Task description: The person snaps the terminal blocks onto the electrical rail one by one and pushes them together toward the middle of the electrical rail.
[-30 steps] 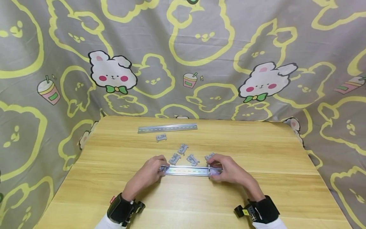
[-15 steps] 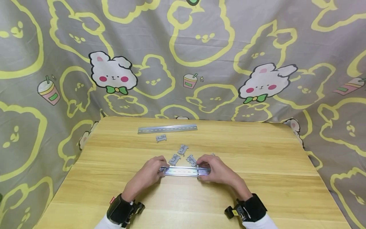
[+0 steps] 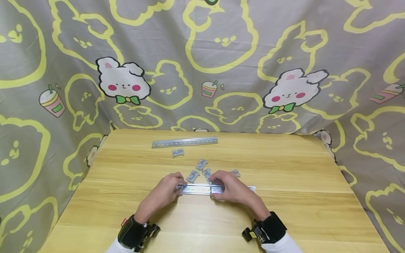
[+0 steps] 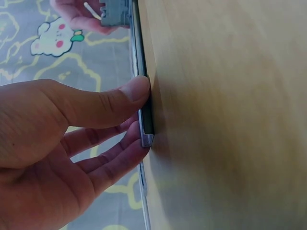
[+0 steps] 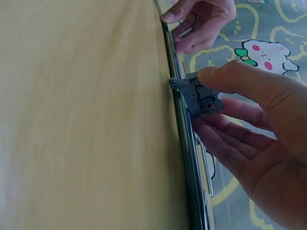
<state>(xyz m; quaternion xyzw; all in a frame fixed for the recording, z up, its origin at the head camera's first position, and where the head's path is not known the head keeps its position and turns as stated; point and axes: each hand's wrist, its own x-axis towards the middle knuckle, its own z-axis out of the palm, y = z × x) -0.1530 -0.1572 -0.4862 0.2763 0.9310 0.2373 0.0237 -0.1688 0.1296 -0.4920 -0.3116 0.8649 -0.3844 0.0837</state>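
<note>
A slotted metal DIN rail lies crosswise on the table in front of me. My left hand pinches its left end between thumb and fingers. Toward the rail's middle, my right hand grips a grey terminal block that stands upright across the rail, its foot at the rail's edge in the right wrist view. Thumb and fingers are on the block's two ends. Past the right hand, the rail's right end shows again. Several loose grey terminal blocks lie just behind the rail, one partly hidden by the right hand.
A second metal rail lies at the back of the wooden table, with one grey block in front of it. Another block lies behind the right hand. A patterned curtain closes off the back and sides.
My right hand has slid left along the rail with the terminal block, uncovering the rail's right end and a loose block behind. The left hand has stayed at the left end.
</note>
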